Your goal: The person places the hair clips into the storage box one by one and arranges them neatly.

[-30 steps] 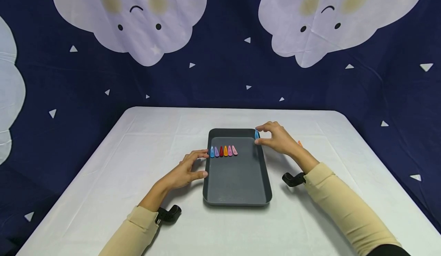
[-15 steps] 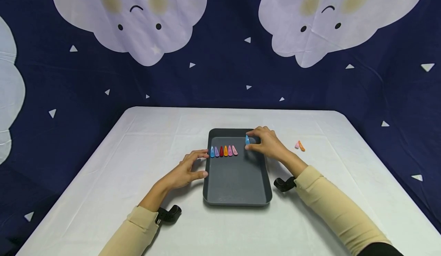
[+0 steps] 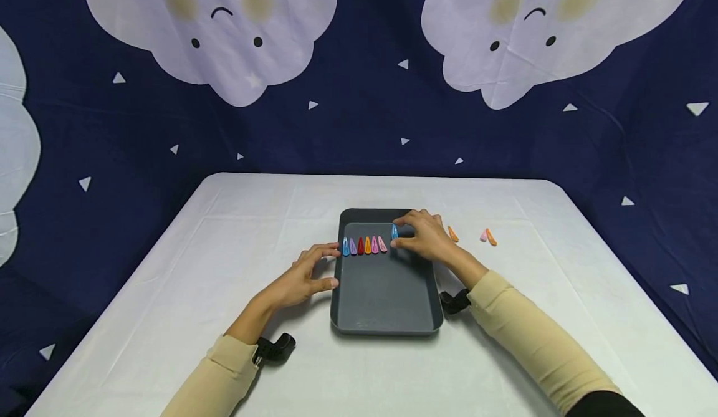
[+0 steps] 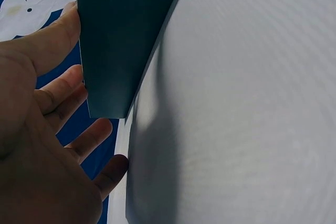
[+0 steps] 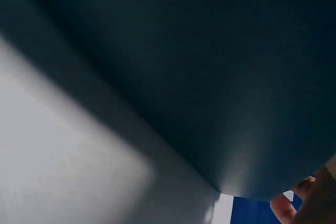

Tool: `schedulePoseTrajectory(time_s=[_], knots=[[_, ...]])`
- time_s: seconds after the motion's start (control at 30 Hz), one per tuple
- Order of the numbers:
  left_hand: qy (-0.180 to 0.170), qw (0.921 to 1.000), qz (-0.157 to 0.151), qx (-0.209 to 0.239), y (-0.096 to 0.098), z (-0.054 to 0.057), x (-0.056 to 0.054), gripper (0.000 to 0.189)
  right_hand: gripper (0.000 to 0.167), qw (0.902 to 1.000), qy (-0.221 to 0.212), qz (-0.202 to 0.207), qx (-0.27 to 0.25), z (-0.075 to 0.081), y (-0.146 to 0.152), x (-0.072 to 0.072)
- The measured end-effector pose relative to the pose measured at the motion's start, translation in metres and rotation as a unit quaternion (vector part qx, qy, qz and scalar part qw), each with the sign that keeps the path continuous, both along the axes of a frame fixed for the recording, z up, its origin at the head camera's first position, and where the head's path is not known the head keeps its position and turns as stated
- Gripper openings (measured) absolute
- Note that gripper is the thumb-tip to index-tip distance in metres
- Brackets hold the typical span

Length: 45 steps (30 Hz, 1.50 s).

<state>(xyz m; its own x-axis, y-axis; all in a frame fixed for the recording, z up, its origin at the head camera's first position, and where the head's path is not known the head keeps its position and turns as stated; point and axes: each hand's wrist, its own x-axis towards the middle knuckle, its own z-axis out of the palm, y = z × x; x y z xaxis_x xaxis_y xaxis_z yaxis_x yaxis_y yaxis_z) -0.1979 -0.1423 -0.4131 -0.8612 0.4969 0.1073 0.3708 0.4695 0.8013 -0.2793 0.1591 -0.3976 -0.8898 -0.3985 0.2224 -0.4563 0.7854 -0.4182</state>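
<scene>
Between thumb and fingers, my right hand (image 3: pixel 425 235) pinches a blue snap hair clip (image 3: pixel 394 232) above the upper right part of the dark grey tray (image 3: pixel 387 298). To its left, inside the tray, a row of hair clips stands side by side: blue (image 3: pixel 345 247), purple (image 3: pixel 353 247), red (image 3: pixel 361 246), orange (image 3: pixel 367 245) and two pink ones. My left hand (image 3: pixel 297 282) touches the tray's left side with fingers and thumb spread. In the left wrist view, the fingertips are at the tray's outer wall (image 4: pixel 123 40). The right wrist view hides the held clip behind the tray wall (image 5: pixel 210 77).
Right of the tray, an orange clip (image 3: pixel 452 234) lies on the white tablecloth (image 3: pixel 235 217). Farther right are a pink clip (image 3: pixel 483 236) and another orange clip (image 3: pixel 491 237). A dark blue cloud-print cloth (image 3: pixel 359 136) hangs behind the table.
My right hand has carried the blue hair clip leftward and nearer, from the tray's right rim toward the row. The loose clips on the right have come into view. My left hand stays put.
</scene>
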Motion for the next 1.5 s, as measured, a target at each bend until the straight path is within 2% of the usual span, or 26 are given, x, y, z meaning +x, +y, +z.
schedulePoseTrajectory(time_s=[0.23,0.8,1.5], knots=[[0.002,1.0000,-0.001,0.000,0.001,0.001,0.000,0.055,0.052,0.9992,-0.015,-0.022,0.031,-0.005,-0.001,0.000],[0.013,0.9999,-0.002,-0.002,0.001,-0.001,-0.002,0.054,0.055,0.9980,-0.024,-0.011,0.058,-0.014,-0.005,-0.004],[-0.003,1.0000,-0.005,0.006,0.000,0.000,-0.001,0.057,0.055,0.9918,-0.018,-0.022,0.124,-0.014,-0.011,-0.002]])
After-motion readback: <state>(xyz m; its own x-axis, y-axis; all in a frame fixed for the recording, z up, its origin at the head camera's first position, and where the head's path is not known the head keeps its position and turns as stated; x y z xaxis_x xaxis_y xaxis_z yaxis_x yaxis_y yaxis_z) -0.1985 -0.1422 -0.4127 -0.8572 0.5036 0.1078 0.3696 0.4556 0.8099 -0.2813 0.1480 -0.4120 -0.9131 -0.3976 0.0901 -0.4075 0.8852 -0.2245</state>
